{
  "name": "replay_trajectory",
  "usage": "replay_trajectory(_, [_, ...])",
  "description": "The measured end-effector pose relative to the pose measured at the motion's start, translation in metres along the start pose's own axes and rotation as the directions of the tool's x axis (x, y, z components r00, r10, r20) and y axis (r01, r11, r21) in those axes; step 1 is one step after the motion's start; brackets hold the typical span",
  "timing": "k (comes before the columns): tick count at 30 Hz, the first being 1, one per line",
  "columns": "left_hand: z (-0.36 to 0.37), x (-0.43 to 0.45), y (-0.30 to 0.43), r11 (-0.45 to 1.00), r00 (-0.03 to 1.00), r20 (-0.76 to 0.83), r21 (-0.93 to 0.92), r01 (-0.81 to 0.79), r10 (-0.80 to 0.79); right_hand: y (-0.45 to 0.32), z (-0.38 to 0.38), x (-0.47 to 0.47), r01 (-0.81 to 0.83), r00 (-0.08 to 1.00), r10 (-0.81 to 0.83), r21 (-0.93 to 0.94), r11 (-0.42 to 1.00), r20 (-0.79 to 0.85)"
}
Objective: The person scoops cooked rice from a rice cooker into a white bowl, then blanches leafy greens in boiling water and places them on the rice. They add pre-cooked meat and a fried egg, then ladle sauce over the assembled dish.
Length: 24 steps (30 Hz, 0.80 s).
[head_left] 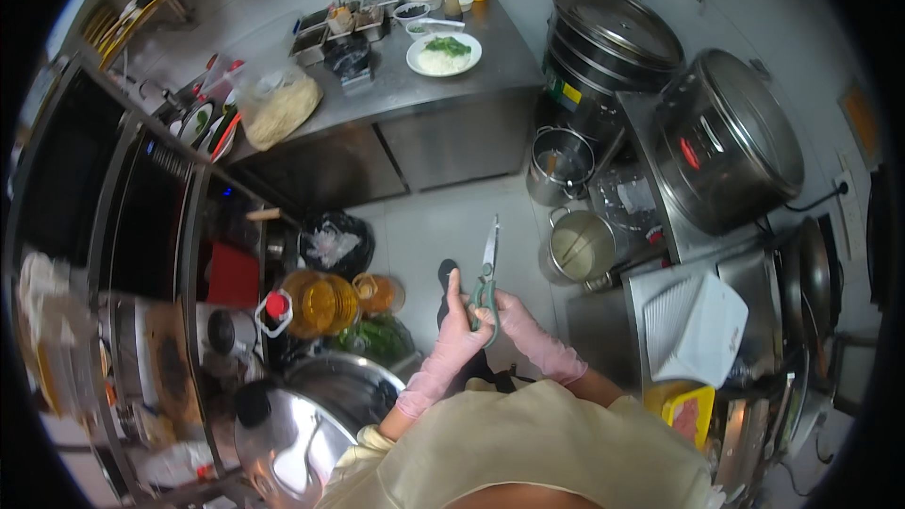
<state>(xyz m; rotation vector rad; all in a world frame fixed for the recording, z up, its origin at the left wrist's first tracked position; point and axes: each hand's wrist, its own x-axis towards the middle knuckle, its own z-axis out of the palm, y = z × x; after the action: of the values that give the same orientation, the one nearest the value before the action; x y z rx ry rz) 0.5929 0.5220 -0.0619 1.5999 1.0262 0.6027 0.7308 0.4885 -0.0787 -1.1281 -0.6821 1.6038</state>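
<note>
A pair of scissors (489, 254) with green handles points away from me over the floor, its blades nearly together. My left hand (459, 325), in a pink glove, grips the handles from the left with its thumb stretched upward. From the other side, my right hand (522, 324), gloved the same way, also holds the handles; some of its fingers are hidden behind them. Beyond the hands, a white plate (417, 63) on the steel counter (488, 71) bears white noodles or rice topped with green leaves (447, 49).
At right stand a pot of cloudy liquid (583, 244), another steel pot (562, 164) and a large lidded pot (735, 141). Left are an oil jug (318, 304), a black bag (336, 244) and a steel basin (290, 431). A bag of noodles (283, 109) lies on the counter.
</note>
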Motion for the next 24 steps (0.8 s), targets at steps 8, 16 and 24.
replay_trajectory(8, [-0.084,0.339,0.019,0.985,0.875,0.485,0.147,-0.093,0.010,-0.128,-0.081,0.255,-0.033,0.956,0.019,-0.040,0.999,-0.293])
replay_trajectory(16, [-0.102,0.684,0.058,0.501,0.780,0.178,0.677,-0.539,0.600,-0.259,-0.248,0.417,0.070,0.808,-0.171,-0.196,0.978,-0.564])
replay_trajectory(24, [-0.096,0.881,0.052,0.173,0.792,0.482,0.803,-0.570,0.375,-0.393,-0.346,0.545,-0.221,0.896,-0.414,-0.970,-0.103,-0.160])
